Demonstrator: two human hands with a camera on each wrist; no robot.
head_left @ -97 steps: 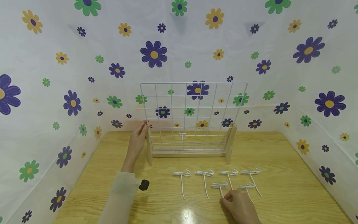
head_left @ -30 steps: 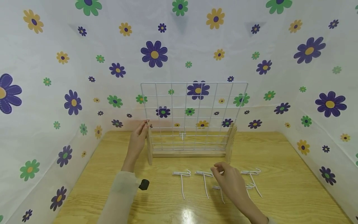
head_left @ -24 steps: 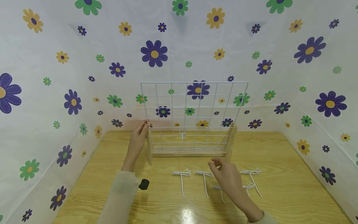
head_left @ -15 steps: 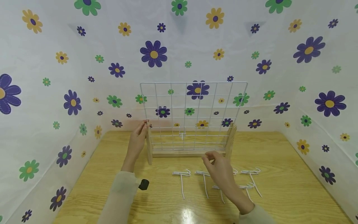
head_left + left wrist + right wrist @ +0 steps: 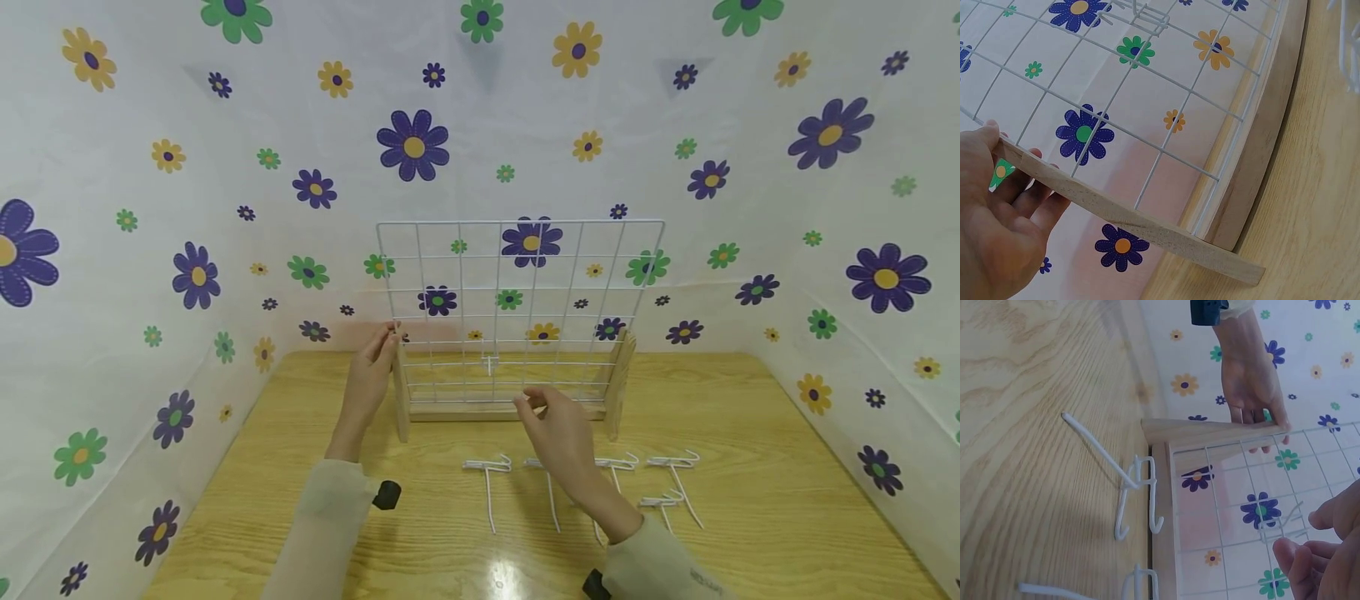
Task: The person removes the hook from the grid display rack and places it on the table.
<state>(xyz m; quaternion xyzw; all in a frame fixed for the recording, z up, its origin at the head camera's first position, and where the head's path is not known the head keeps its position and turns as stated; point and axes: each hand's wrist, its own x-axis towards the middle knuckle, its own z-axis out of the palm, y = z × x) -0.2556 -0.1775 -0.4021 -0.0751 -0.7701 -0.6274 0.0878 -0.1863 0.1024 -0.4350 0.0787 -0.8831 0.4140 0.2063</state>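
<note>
A white wire grid panel (image 5: 540, 289) stands upright in a wooden stand (image 5: 510, 412). My left hand (image 5: 371, 362) grips the top of the stand's left upright (image 5: 1116, 215); in the left wrist view the thumb lies on one side and the fingers on the other. One white wire hook (image 5: 489, 363) hangs on the lower part of the grid. My right hand (image 5: 558, 429) is in front of the grid's lower edge with nothing in it, thumb and bent index finger apart in the right wrist view. Several white wire hooks (image 5: 487, 467) lie on the table below it, some partly hidden by the forearm.
The wooden table (image 5: 300, 533) is enclosed at the back and sides by a white flowered cloth (image 5: 480, 108). Another hook (image 5: 673, 462) lies at the right of the row, and a further hook (image 5: 662, 502) sits in front of it.
From over the front hooks, my right hand has risen and moved left and forward toward the grid. The left hand keeps its grip on the stand.
</note>
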